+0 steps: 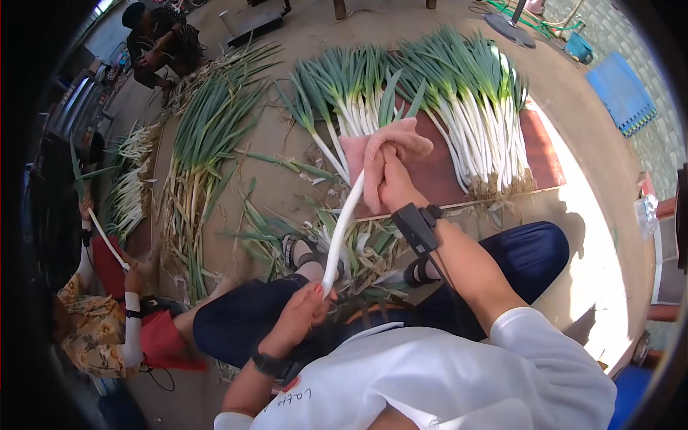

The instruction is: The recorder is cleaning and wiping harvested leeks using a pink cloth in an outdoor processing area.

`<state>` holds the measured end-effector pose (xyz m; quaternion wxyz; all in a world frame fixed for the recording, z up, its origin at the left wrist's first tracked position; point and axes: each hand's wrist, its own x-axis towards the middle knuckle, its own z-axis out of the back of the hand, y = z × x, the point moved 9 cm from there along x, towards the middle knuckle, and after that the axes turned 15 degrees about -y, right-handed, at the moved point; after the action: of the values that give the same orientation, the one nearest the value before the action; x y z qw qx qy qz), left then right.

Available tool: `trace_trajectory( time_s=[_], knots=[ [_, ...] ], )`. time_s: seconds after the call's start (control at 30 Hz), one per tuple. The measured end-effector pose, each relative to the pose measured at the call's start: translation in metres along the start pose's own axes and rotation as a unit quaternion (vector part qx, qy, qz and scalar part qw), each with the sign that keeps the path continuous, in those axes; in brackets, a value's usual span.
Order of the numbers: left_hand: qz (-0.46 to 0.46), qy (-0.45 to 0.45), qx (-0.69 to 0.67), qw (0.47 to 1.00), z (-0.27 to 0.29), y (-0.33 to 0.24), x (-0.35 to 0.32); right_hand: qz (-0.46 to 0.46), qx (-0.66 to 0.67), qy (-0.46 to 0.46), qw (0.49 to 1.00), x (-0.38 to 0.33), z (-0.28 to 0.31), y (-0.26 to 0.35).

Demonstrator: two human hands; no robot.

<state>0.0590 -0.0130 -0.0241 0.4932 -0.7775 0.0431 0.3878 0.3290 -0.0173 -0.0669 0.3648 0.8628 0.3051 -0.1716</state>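
Note:
A long white-stemmed green onion (342, 229) slants across my lap, held between both hands. My left hand (301, 315) is closed around its lower white end. Farther up, my right hand (394, 183) grips a pink cloth (403, 136) that is folded around the stem. The cloth hides where the fingers meet the onion; green leaves come out beyond it. Just past the cloth, a bunch of cleaned green onions (358, 107) lies on a reddish-brown board (541, 147). A bigger bunch (480, 122), roots toward me, is laid to its right.
Untrimmed green onions (208, 136) are heaped at the left. Peeled scraps (272, 229) litter the ground around my feet. At the lower left a co-worker (100, 308) holds another onion; a person (161, 43) squats at the far left. A blue crate (622, 93) stands at right.

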Motion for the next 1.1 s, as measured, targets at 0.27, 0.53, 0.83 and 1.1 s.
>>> trace_trajectory(
  time_s=[0.27, 0.53, 0.83, 1.1],
  knots=[
    [0.047, -0.038, -0.158, 0.986, -0.015, 0.000, 0.091, -0.137, -0.144, 0.134, 0.971, -0.076, 0.005, -0.092],
    [0.108, 0.031, -0.171, 0.979, -0.028, 0.005, 0.090, -0.112, -0.154, 0.039, 0.981, -0.023, 0.046, -0.071],
    [0.141, -0.008, -0.248, 0.958, -0.023, 0.026, 0.105, -0.184, -0.153, 0.008, 0.971, -0.061, 0.061, -0.120],
    [0.203, 0.183, -0.062, 0.960, -0.029, 0.035, 0.040, 0.138, -0.320, -0.058, 0.936, 0.018, 0.083, -0.019]
  ],
)
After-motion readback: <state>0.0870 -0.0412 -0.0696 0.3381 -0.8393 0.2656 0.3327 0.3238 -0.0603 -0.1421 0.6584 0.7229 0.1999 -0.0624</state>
